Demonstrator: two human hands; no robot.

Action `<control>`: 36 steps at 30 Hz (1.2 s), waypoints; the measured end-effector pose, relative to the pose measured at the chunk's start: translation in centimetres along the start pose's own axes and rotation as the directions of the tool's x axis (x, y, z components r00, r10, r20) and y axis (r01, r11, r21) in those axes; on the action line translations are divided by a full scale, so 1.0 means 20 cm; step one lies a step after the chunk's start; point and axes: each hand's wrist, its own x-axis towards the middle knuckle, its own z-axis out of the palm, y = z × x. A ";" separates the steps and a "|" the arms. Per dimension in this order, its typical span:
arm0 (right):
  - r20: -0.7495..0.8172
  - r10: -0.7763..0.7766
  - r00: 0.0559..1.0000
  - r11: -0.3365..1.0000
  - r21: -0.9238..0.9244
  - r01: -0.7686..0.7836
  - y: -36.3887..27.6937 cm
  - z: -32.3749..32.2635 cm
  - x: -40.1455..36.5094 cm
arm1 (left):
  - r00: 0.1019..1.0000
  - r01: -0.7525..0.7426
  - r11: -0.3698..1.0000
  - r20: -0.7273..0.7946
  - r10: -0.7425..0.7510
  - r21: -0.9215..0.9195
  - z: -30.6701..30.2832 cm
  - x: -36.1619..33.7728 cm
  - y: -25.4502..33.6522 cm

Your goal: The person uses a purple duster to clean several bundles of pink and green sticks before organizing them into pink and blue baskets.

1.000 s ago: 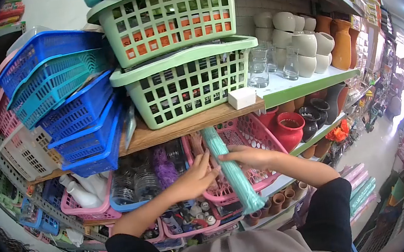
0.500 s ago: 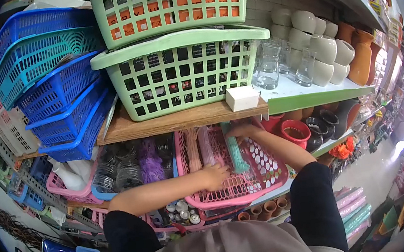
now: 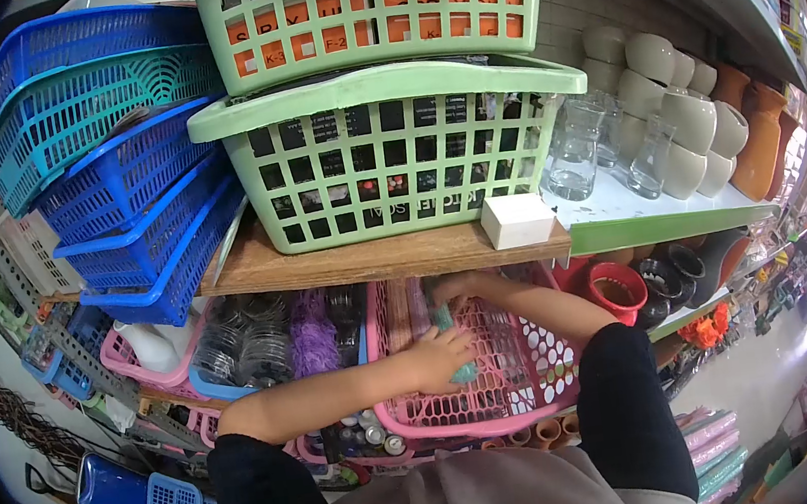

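A pink plastic basket (image 3: 490, 426) sits on the shelf below the wooden board, holding long bundles. Across a teal bundle of thin strands (image 3: 444, 319) lies my left hand (image 3: 437, 361), its fingers spread and covering the bundle's middle. The bundle's lower end shows just below those fingers. My right hand (image 3: 459, 291) is at the bundle's upper end, fingers bent round it and partly hidden under the board's edge. To the left in the basket, a pale pink bundle (image 3: 399, 318) lies lengthwise.
Stacked green baskets (image 3: 393, 168) stand on the wooden board (image 3: 364, 257) above my hands, with a white box (image 3: 518, 221) at its edge. Blue baskets (image 3: 139, 189) are piled left. Glass vases (image 3: 573, 156) and a red pot (image 3: 617, 291) are on the right.
The teal bundle has shifted left in the basket, with my right hand moving left along with it. My left hand now rests over the teal bundle rather than beside it.
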 end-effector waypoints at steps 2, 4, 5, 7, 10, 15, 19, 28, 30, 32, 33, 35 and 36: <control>0.004 -0.016 1.000 1.000 -0.002 0.016 0.00 0.01 -0.01 | 0.997 -0.069 0.996 0.026 0.067 0.063 -0.01 0.00 0.00; 0.005 -0.027 1.000 1.000 0.004 0.027 0.03 0.01 -0.03 | 0.939 0.089 0.986 0.342 -0.036 -0.141 -0.09 0.01 0.05; 0.002 -0.031 1.000 0.999 0.006 0.031 0.05 0.00 -0.04 | 0.939 0.085 0.987 0.344 -0.032 -0.139 -0.09 0.02 0.04; -0.005 -0.036 0.999 0.999 0.015 0.036 0.10 0.00 -0.09 | 0.927 0.049 0.996 0.376 -0.015 -0.081 -0.08 0.04 0.04; -0.018 -0.047 0.999 0.998 0.031 0.047 0.04 0.04 -0.11 | 0.922 0.058 0.994 0.388 -0.018 -0.092 -0.10 0.05 0.04; -0.036 -0.068 0.997 0.995 0.071 0.070 0.01 0.06 -0.20 | 0.926 0.059 0.992 0.378 -0.012 -0.113 -0.06 0.06 0.02; -0.149 -0.136 0.979 0.990 0.005 0.139 0.06 0.07 -0.26 | 0.925 0.054 0.975 0.380 0.033 -0.216 -0.11 0.06 -0.02; -0.472 -0.506 0.722 0.855 -0.389 0.344 -0.06 0.39 -1.39 | 0.976 -0.132 0.984 -0.191 0.108 -0.117 -0.65 -0.44 0.44; -0.487 -0.542 0.685 0.838 -0.373 0.398 -0.03 0.52 -1.65 | 0.970 -0.163 0.970 -0.207 0.125 -0.178 -0.73 -0.55 0.57; -0.511 -0.508 0.693 0.861 -0.332 0.386 0.00 0.66 -1.90 | 0.947 -0.271 0.899 -0.266 0.183 -0.345 -0.73 -0.62 0.66; -0.528 -0.555 0.643 0.831 -0.385 0.401 0.05 0.74 -2.01 | 0.938 -0.316 0.873 -0.259 0.229 -0.372 -0.71 -0.61 0.69; -0.624 -0.321 0.713 0.937 -0.099 0.335 0.10 0.91 -2.23 | 0.903 -0.429 0.698 -0.270 0.333 -0.573 -0.67 -0.59 0.73; -0.696 -0.249 0.673 0.937 0.001 0.348 0.15 1.02 -2.30 | 0.901 -0.428 0.622 -0.255 0.352 -0.655 -0.63 -0.55 0.75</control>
